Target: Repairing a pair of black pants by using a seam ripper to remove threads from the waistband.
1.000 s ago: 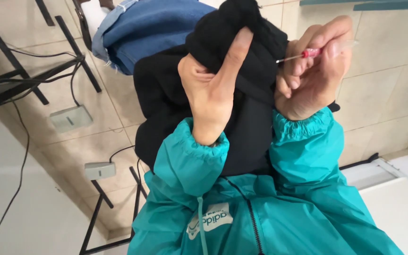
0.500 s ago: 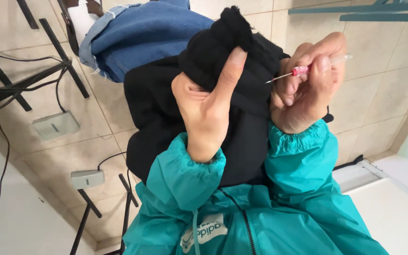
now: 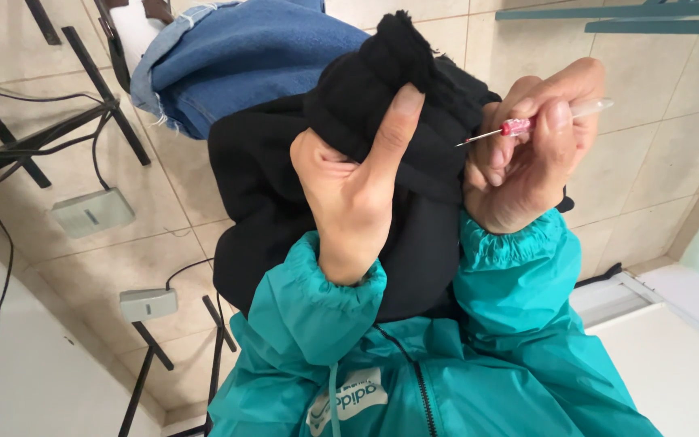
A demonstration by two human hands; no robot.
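A: The black knitted fabric garment (image 3: 366, 162) is bunched up in front of the chest, and the fingers of the left hand (image 3: 349, 190) are closed on a fold of it, thumb (image 3: 394, 121) pressed flat up its front.

B: And the other fingers?

A: The right hand (image 3: 527, 154) pinches a slim seam ripper with a red collar and clear plastic handle (image 3: 531, 123) between thumb and forefinger. Its thin metal tip points left, just at the edge of the black cloth; whether it actually touches the cloth I cannot tell.

B: So both sets of fingers are closed?

A: Yes, the left on the fabric, the right narrowly on the tool. The two hands are close together with the fold between them.

B: What lies beyond the hands?

A: Both wrists come out of the gathered cuffs of a teal windbreaker jacket (image 3: 414, 380), zipped at the front, and the rest of the black garment hangs down over the sleeves. Behind its top edge sits a piece of blue denim with a frayed pale hem (image 3: 236, 61).

B: And further out?

A: A beige tiled floor (image 3: 665, 170), black metal frame legs (image 3: 50, 137) at the left, two small grey boxes (image 3: 91, 212) with black cables running from them, and a white surface (image 3: 673, 372) at the lower right.
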